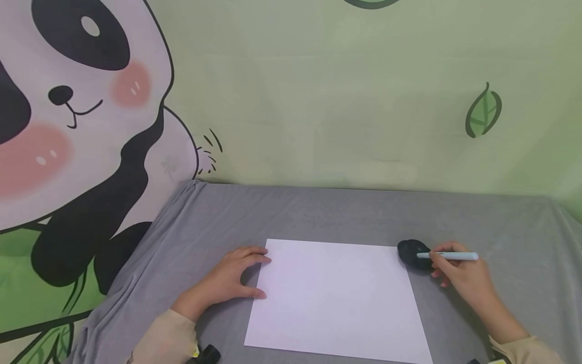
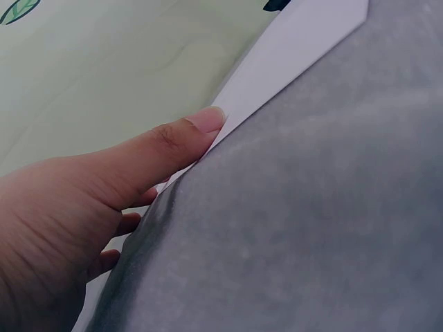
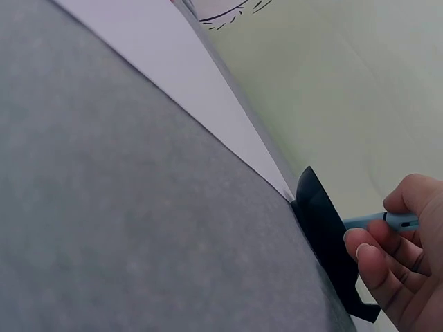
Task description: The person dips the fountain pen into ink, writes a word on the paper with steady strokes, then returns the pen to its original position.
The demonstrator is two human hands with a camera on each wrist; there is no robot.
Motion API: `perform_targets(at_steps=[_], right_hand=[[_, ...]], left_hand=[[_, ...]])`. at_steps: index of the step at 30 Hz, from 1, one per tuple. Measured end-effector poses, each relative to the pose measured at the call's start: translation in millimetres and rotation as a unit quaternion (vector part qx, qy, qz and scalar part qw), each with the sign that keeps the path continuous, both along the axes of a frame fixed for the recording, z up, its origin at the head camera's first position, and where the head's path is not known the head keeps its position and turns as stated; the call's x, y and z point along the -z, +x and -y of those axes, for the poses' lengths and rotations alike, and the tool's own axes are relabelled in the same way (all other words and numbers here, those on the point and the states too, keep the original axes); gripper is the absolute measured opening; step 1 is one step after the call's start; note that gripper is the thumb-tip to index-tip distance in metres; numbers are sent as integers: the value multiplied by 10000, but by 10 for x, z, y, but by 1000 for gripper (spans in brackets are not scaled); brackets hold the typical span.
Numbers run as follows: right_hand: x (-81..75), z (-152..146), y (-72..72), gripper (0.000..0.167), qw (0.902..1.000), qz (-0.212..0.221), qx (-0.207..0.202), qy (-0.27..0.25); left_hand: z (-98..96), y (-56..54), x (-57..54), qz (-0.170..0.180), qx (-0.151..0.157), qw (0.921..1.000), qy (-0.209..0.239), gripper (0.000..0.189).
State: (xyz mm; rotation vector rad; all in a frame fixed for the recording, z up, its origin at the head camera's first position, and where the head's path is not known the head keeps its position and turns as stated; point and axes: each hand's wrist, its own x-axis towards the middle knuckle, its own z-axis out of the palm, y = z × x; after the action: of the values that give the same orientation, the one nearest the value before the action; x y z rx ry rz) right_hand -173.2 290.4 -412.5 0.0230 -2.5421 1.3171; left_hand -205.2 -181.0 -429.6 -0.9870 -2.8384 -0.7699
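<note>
A white sheet of paper (image 1: 336,298) lies on the grey cloth. My left hand (image 1: 236,275) rests at its left edge, fingers and thumb spread, tips on the margin. In the left wrist view the thumb (image 2: 208,119) lies along the paper's edge. My right hand (image 1: 466,275) pinches a light blue pen (image 1: 459,256), held nearly level and pointing left. The pen's left end overlaps a black rounded object (image 1: 411,253) at the paper's far right corner. In the right wrist view this dark piece (image 3: 325,242) stands beside the corner, just past the fingertips (image 3: 370,259).
Grey cloth (image 1: 300,207) covers the table, with folds down its left side. Behind it rises a pale green wall (image 1: 318,111) with a painted panda (image 1: 91,151) and leaves. Dark wrist devices (image 1: 209,355) show near the sleeves.
</note>
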Motion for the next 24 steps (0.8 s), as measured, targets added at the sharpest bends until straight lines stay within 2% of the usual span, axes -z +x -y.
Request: perform_targets(at_steps=[9, 24], right_hand=[[-22, 5, 5, 20, 10000, 31, -16, 36], [7, -18, 0, 17, 9998, -126, -157, -78]], left_hand=[[-3, -13, 2, 186, -34, 9998, -106, 67], [-9, -9, -23, 218, -29, 9996, -203, 68]])
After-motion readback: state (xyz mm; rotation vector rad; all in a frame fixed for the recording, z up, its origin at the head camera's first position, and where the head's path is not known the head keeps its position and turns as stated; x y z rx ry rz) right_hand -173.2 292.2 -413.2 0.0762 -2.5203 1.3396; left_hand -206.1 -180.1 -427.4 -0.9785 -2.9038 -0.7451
